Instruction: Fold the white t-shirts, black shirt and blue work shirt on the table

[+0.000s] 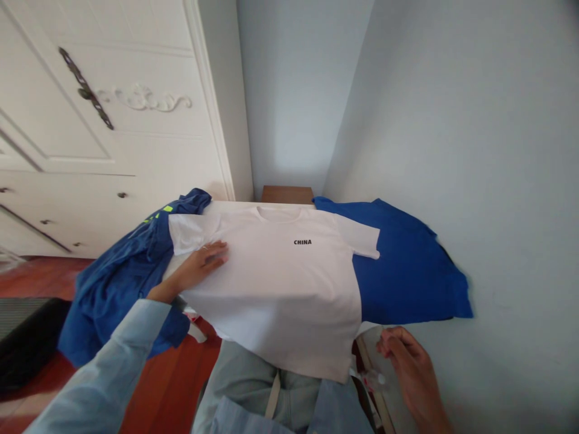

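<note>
A white T-shirt [271,271] with "CHINA" printed on the chest lies spread out face up, its collar away from me and its hem hanging over the near edge. My left hand [202,266] rests on the shirt's left side below the sleeve, fingers extended. Off the shirt's lower right corner, my right hand [404,355] is raised with its fingers curled and pinched together; whether anything is between them is too small to tell. Blue cloth [402,271] lies under the right sleeve. A crumpled dark blue garment [122,283] hangs at the left.
The white table [230,207] shows behind the collar, with a brown box [287,194] beyond it. A white cabinet [158,157] stands at the left, a wall [474,150] at the right. A black item [31,343] lies on the red-brown floor [158,386].
</note>
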A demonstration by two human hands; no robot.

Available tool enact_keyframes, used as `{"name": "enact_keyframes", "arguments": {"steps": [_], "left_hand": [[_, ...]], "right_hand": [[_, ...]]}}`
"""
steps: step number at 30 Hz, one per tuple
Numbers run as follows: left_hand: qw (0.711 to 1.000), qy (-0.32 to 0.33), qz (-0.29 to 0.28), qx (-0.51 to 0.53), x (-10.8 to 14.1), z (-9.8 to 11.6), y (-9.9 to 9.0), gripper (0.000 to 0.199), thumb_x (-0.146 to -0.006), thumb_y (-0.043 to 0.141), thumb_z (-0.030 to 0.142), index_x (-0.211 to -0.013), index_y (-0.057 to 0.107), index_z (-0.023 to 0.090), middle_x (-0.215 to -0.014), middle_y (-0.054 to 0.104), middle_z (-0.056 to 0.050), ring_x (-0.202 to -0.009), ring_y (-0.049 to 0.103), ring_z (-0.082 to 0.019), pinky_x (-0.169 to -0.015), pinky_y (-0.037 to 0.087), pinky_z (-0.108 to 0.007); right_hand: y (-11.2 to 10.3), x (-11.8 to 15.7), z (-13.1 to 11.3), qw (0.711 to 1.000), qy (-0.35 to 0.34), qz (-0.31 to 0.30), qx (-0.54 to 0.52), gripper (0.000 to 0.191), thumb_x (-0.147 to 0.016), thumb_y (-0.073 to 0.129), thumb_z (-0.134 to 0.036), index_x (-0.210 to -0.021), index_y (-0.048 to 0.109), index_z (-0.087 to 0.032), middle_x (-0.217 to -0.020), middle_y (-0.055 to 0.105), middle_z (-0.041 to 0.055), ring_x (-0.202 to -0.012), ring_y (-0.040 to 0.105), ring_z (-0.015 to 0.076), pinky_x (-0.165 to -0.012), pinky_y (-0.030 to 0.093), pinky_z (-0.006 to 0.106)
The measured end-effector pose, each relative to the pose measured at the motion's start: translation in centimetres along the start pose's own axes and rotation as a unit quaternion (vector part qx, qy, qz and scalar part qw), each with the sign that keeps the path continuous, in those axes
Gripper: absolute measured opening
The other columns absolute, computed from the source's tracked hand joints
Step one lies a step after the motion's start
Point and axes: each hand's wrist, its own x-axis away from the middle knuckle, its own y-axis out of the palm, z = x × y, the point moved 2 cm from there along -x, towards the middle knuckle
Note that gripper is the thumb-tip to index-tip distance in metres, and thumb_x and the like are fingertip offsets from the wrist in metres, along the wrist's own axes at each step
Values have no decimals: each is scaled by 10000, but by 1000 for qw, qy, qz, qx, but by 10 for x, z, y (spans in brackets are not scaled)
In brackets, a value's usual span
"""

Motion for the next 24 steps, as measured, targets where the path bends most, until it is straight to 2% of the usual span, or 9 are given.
{"name": "enact_keyframes", "arguments": {"steps": [3,5,6,8,10,13,16,19,24], "left_hand": [[994,-10,92,65,9,35,-15,724,-898,417,755,-1222,683,165,-1344,643,-114,-1373,497,-285,-1177,386,-451],[980,7,159,116,24,73,-21,577,-926,506,640,-1234,677,183,-1346,643,-101,-1357,515,-273,-1186,374,-457],[973,10,174,152,33,94,-20,505,-945,528,573,-1246,672,195,-1347,643,-94,-1329,542,-262,-1169,396,-451],[961,30,162,224,53,137,-10,390,-978,530,455,-1248,675,213,-1299,671,-87,-1230,618,-239,-1088,478,-417],[951,62,119,277,73,175,9,322,-985,542,379,-1230,687,228,-1215,711,-78,-1142,659,-213,-1019,519,-369],[934,76,101,335,95,212,42,265,-960,595,323,-1179,707,223,-1083,741,-68,-1026,683,-188,-928,539,-308],[913,33,124,387,105,225,69,219,-918,657,316,-1075,731,182,-910,719,-69,-842,671,-158,-772,543,-251],[894,-39,138,425,112,223,84,181,-880,699,326,-895,740,151,-786,690,-61,-686,630,-124,-655,510,-210],[855,-153,62,492,129,210,110,259,-854,723,389,-808,726,134,-730,703,-71,-658,653,-136,-611,484,-199]], "right_hand": [[22,4,-16,997,-8,-65,-37,493,-758,667,-601,-539,446,-219,-592,445,26,-606,449,156,-588,421,297],[44,7,-22,991,-17,-119,-58,486,-792,647,-587,-551,441,-219,-582,440,24,-595,444,155,-591,428,301],[56,8,-24,986,-26,-145,-72,483,-802,643,-579,-558,440,-216,-581,441,22,-592,444,152,-594,432,299],[80,13,-27,972,-43,-200,-112,472,-819,638,-565,-583,444,-205,-585,447,14,-589,448,141,-600,438,287],[102,20,-28,953,-51,-258,-153,454,-852,616,-550,-623,455,-192,-605,461,8,-599,460,131,-615,442,273],[125,33,-24,927,-51,-326,-180,427,-902,574,-526,-675,464,-182,-659,498,16,-656,499,130,-646,446,253],[136,42,-11,924,-49,-344,-159,430,-931,537,-520,-680,464,-178,-716,507,30,-715,511,135,-659,454,240],[138,48,4,932,-59,-342,-105,498,-970,430,-575,-668,453,-180,-684,453,19,-674,478,128,-633,446,231],[133,61,14,953,-87,-290,-11,525,-1014,340,-570,-669,404,-180,-662,383,0,-645,425,110,-618,393,211]]}}
